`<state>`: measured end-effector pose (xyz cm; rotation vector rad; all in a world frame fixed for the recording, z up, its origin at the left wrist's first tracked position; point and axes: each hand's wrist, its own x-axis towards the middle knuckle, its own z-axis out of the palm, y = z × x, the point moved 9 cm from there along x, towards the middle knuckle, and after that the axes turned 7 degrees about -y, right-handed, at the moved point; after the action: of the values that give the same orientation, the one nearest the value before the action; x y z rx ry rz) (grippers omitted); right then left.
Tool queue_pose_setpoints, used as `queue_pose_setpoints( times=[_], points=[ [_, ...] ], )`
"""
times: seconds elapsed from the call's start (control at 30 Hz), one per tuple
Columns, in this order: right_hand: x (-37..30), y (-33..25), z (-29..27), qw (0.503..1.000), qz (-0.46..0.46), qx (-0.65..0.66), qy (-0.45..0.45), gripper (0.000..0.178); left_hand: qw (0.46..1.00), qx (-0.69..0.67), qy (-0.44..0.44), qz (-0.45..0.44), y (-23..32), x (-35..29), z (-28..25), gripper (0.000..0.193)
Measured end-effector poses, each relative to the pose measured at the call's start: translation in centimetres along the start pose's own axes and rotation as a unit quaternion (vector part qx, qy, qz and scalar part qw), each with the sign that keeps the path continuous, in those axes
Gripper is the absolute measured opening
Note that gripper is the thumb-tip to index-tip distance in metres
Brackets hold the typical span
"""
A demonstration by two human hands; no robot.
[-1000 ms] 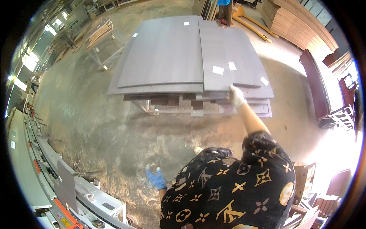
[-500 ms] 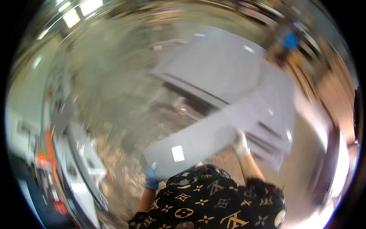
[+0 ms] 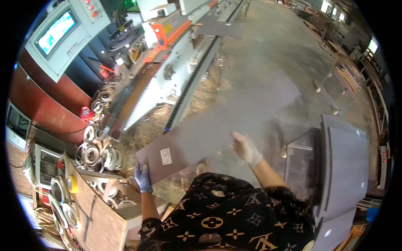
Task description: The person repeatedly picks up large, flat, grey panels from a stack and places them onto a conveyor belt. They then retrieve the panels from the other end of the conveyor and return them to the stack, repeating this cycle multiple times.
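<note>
i look down through the head camera at a long grey panel (image 3: 226, 121) carried flat in front of the person, running from the lower left of centre up toward the upper right of centre, its far end blurred. a small white label (image 3: 166, 156) sits on the panel near its lower left corner.

the left hand (image 3: 143, 178), in a blue glove, is closed around the panel's near left corner, just below the label, fingers wrapped over the edge. the right hand (image 3: 245, 148), in a pale glove, lies against the panel's near long edge at the centre of the frame, fingers spread along it; i cannot tell whether they curl under the board. both forearms rise from the bottom edge, out of a black shirt with a gold pattern (image 3: 226, 217).

along the upper left to upper centre runs a long white and orange woodworking machine (image 3: 176, 54), with a grey control console and lit screen (image 3: 56, 31) in the upper left corner. coils of edge banding (image 3: 94, 150) lie heaped at the left, beside a wooden crate (image 3: 100, 213) in the lower left. at the right edge stands a stack of grey panels (image 3: 343, 167). the concrete floor (image 3: 268, 50) between them is scattered with sawdust.
</note>
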<state>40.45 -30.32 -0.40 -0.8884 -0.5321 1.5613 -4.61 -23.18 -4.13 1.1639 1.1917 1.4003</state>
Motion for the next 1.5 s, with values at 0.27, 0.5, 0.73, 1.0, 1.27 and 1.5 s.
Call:
queue_pose_setpoints(
  times=[0.27,0.5,0.73,1.0,1.27,1.5],
  points=[
    [26.1,10.7,20.4,0.968,0.234,-0.012,-0.089,0.045,0.967,-0.021,0.253,0.002,0.0,3.9,-19.8,0.05],
    [40.5,16.5,27.0,0.981,0.184,-0.066,-0.011,0.053,0.956,0.016,0.288,0.056,-2.4,11.3,-23.3,0.059],
    [44.2,14.4,30.7,0.822,0.044,-0.567,-0.03,0.083,0.806,0.541,0.168,0.171,4.4,18.1,-12.9,0.079],
    [44.8,11.0,31.4,0.64,0.096,-0.76,-0.049,0.091,0.799,0.574,0.074,0.164,2.6,22.6,-10.1,0.056],
    [45.9,10.8,30.6,0.532,0.012,-0.845,-0.048,0.084,0.793,0.583,0.07,0.163,3.1,23.3,-8.5,0.054],
    [47.0,10.4,30.2,0.523,0.006,-0.85,-0.061,0.082,0.78,0.604,0.08,0.145,2.7,24.1,-7.7,0.049]
  ],
)
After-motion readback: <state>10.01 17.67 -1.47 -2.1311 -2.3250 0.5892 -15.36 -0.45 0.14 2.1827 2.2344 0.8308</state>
